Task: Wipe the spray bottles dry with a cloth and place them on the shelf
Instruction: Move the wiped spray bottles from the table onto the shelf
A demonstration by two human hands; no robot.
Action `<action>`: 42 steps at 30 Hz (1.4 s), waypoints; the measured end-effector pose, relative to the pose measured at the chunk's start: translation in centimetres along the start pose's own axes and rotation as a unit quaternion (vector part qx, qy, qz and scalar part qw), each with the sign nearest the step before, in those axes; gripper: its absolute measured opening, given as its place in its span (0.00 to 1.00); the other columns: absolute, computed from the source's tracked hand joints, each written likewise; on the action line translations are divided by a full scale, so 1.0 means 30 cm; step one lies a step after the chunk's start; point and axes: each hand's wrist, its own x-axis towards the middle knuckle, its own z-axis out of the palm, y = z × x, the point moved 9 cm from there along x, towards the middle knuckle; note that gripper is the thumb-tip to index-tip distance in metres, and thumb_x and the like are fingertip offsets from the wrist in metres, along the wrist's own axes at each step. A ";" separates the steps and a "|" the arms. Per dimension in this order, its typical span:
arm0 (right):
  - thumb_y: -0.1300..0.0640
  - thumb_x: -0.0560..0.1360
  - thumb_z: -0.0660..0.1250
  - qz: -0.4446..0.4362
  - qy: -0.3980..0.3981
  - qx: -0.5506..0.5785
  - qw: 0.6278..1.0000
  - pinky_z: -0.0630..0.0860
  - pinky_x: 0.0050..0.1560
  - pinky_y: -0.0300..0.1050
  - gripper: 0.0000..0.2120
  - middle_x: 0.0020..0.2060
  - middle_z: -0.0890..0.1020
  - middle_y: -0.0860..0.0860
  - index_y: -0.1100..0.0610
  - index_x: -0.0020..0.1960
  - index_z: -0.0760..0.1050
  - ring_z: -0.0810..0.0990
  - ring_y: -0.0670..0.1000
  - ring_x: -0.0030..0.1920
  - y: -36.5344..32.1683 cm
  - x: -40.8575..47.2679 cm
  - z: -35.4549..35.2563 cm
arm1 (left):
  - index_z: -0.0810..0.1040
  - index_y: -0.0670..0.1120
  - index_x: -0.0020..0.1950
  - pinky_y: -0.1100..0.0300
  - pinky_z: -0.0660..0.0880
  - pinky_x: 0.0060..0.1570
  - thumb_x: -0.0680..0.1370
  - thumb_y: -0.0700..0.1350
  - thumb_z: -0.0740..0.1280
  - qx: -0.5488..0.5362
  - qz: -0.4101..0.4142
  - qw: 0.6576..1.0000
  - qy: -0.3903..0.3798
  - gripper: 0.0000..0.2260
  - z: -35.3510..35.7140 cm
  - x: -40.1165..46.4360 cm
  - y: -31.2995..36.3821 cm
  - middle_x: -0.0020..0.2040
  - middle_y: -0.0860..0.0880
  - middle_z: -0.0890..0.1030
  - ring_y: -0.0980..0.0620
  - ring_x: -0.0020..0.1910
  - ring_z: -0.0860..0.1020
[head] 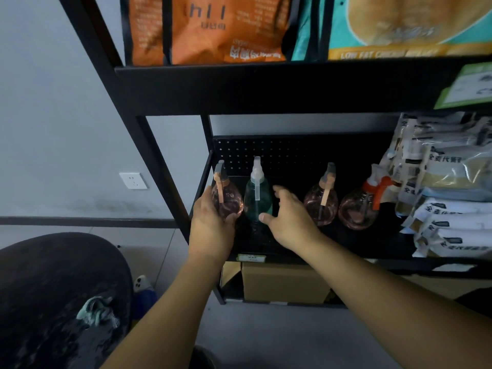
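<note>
Head view, looking down at a black shelf w/ a pegboard back. Four spray bottles stand in a row on it. The left hand wraps its fingers round the far-left pink bottle, at the shelf's left end. Just beside it stands a teal bottle w/ a clear trigger. The right hand hovers right of the teal bottle, fingers spread and loose, thumb near its base, holding nothing; can't tell if it touches. Further right, apart from the hands: a 2nd pink bottle and a 3rd w/ an orange-red trigger. White packets are stacked at the shelf's right end. Orange and teal bags sit on the level above, cardboard boxes below.

The cloth lies crumpled on a dark round table at lower left, well apart from both hands.

Step in hand, prob.: setting the pink bottle down in line. To do it well: lower it flat on its base, keep its trigger clear of the teal bottle's, let go only once it stands steady. The right hand can brace the teal bottle vs. a knock. The round bodies look tippy, so ease the fingers off slowly.
</note>
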 end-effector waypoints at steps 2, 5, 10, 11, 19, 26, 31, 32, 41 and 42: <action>0.53 0.79 0.73 -0.010 -0.002 0.004 1.000 0.68 0.72 0.49 0.37 0.77 0.66 0.52 0.53 0.81 0.57 0.69 0.54 0.74 0.000 -0.038 -0.021 | 0.65 0.46 0.82 0.54 0.68 0.73 0.80 0.39 0.75 0.019 0.009 1.000 0.012 0.34 -0.030 -0.039 0.034 0.76 0.43 0.72 0.44 0.76 0.71; 0.53 0.79 0.72 -0.019 -0.004 0.006 1.000 0.68 0.72 0.50 0.36 0.77 0.66 0.52 0.52 0.81 0.57 0.69 0.54 0.75 0.012 -0.095 -0.060 | 0.66 0.47 0.81 0.62 0.67 0.65 0.79 0.40 0.76 0.040 0.042 0.998 0.011 0.33 -0.047 -0.093 0.083 0.74 0.45 0.73 0.46 0.73 0.72; 0.51 0.80 0.72 -0.015 -0.009 0.016 1.000 0.67 0.74 0.52 0.37 0.80 0.63 0.52 0.51 0.82 0.55 0.65 0.54 0.78 0.062 -0.179 -0.150 | 0.69 0.48 0.80 0.62 0.70 0.61 0.80 0.41 0.76 0.067 0.080 0.994 -0.016 0.30 -0.018 -0.169 0.159 0.74 0.47 0.73 0.47 0.69 0.76; 0.50 0.80 0.71 -0.012 -0.008 0.018 1.000 0.67 0.75 0.52 0.37 0.80 0.62 0.53 0.52 0.82 0.55 0.65 0.55 0.78 0.076 -0.194 -0.171 | 0.69 0.47 0.80 0.60 0.71 0.64 0.79 0.41 0.76 0.069 0.086 0.994 -0.022 0.30 -0.007 -0.183 0.177 0.75 0.47 0.72 0.46 0.70 0.76; 0.50 0.79 0.73 0.034 0.024 0.021 0.999 0.69 0.70 0.48 0.35 0.75 0.70 0.52 0.53 0.80 0.61 0.70 0.55 0.74 0.235 -0.276 -0.346 | 0.69 0.44 0.81 0.54 0.69 0.74 0.80 0.42 0.75 0.092 0.133 0.986 -0.046 0.31 0.118 -0.274 0.326 0.79 0.46 0.70 0.45 0.76 0.71; 0.52 0.77 0.75 0.085 0.062 0.006 0.994 0.71 0.66 0.45 0.33 0.70 0.73 0.54 0.56 0.77 0.66 0.75 0.55 0.69 0.398 -0.282 -0.456 | 0.65 0.44 0.83 0.56 0.66 0.76 0.82 0.44 0.73 0.087 0.127 0.983 -0.098 0.31 0.282 -0.290 0.356 0.82 0.45 0.66 0.44 0.80 0.68; 0.52 0.76 0.76 0.107 0.079 0.004 0.991 0.72 0.61 0.45 0.28 0.65 0.76 0.53 0.57 0.72 0.71 0.76 0.56 0.65 0.485 -0.248 -0.501 | 0.64 0.45 0.83 0.56 0.66 0.76 0.83 0.44 0.73 0.088 0.119 0.981 -0.127 0.31 0.394 -0.259 0.355 0.83 0.46 0.65 0.45 0.80 0.67; 0.52 0.76 0.76 0.110 0.081 0.001 0.991 0.72 0.60 0.45 0.27 0.65 0.76 0.53 0.56 0.71 0.71 0.76 0.56 0.65 0.498 -0.239 -0.506 | 0.65 0.45 0.83 0.55 0.66 0.76 0.82 0.44 0.73 0.088 0.116 0.981 -0.132 0.31 0.414 -0.250 0.352 0.83 0.46 0.65 0.45 0.80 0.68; 0.51 0.78 0.74 0.116 0.105 -0.022 0.987 0.68 0.65 0.45 0.35 0.73 0.69 0.56 0.57 0.78 0.63 0.70 0.57 0.72 0.527 -0.118 -0.536 | 0.66 0.44 0.81 0.64 0.64 0.62 0.81 0.41 0.73 0.078 0.092 0.981 -0.149 0.30 0.544 -0.138 0.349 0.78 0.44 0.69 0.43 0.74 0.72; 0.51 0.78 0.74 0.115 0.106 -0.023 0.987 0.67 0.65 0.44 0.36 0.74 0.69 0.56 0.57 0.79 0.62 0.69 0.57 0.73 0.530 -0.104 -0.536 | 0.65 0.45 0.82 0.64 0.63 0.61 0.81 0.41 0.73 0.070 0.087 0.982 -0.150 0.31 0.557 -0.124 0.348 0.77 0.43 0.69 0.43 0.74 0.72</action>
